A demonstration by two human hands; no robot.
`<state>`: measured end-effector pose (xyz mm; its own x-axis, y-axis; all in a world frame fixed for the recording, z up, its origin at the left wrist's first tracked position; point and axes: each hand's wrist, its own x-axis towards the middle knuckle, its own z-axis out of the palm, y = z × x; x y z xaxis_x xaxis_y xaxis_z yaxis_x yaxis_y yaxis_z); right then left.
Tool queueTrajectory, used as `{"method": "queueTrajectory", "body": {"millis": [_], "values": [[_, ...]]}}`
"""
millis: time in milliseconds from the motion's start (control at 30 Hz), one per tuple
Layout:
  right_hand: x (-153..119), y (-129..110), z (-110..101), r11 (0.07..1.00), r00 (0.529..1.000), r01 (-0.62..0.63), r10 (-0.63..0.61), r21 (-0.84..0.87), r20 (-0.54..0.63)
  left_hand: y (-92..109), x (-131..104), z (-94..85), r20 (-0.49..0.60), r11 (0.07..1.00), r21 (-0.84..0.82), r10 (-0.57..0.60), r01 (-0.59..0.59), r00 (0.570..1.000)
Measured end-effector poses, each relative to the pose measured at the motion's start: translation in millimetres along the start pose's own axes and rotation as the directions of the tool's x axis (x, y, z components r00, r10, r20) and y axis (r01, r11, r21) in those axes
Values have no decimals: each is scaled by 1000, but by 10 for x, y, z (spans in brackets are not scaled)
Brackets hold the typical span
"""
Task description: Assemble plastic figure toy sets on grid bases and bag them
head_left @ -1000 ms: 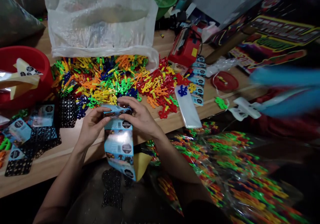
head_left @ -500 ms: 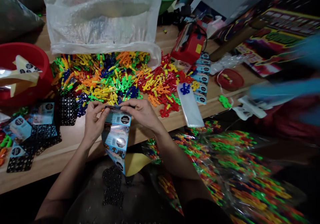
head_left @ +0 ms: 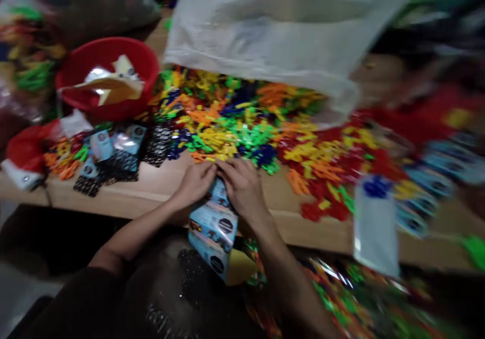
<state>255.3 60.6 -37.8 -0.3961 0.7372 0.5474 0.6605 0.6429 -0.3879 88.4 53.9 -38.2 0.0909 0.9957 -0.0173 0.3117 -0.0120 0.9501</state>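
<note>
A strip of blue printed labels (head_left: 214, 230) with black octagon marks hangs between my hands, its lower end curling to show a yellow back. My left hand (head_left: 197, 181) is closed on the strip's top left edge. At the top right, my right hand (head_left: 243, 186) pinches the same strip, and the fingertips of both hands nearly meet. Just beyond my hands lies a heap of small plastic toys (head_left: 242, 132) in green, yellow, orange, red and blue. The picture is blurred, so the finer grip is hard to see.
Left of the heap stands a red tub (head_left: 108, 109) with paper scraps; black perforated pieces (head_left: 157, 144) lie near it. A white sack (head_left: 265, 36) sits behind the toys. On the right are a clear plastic sleeve (head_left: 375, 233) and more blue labels (head_left: 432, 177). Filled bags (head_left: 341, 288) lie below the table.
The view has swung left, so the table's things appear farther right. Both hands still hold the label strip, and they have come closer together at its top.
</note>
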Motion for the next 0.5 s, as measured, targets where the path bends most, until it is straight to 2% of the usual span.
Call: {"method": "queueTrajectory", "body": {"millis": [100,233,400,500], "values": [[-151,-40,109,997,992,74,-74,-11,-99,-19,-122,25,-39,996,18,-85,86,996],[-245,-119,201,991,985,131,-127,25,-118,-89,-253,-25,-70,986,6,-168,169,983],[-363,-214,266,997,997,55,-51,53,-62,-162,-456,-151,111,976,24,-218,216,970],[-481,-173,325,999,1000,-10,10,51,4,-163,-714,-254,142,981,-14,-188,192,972]]}}
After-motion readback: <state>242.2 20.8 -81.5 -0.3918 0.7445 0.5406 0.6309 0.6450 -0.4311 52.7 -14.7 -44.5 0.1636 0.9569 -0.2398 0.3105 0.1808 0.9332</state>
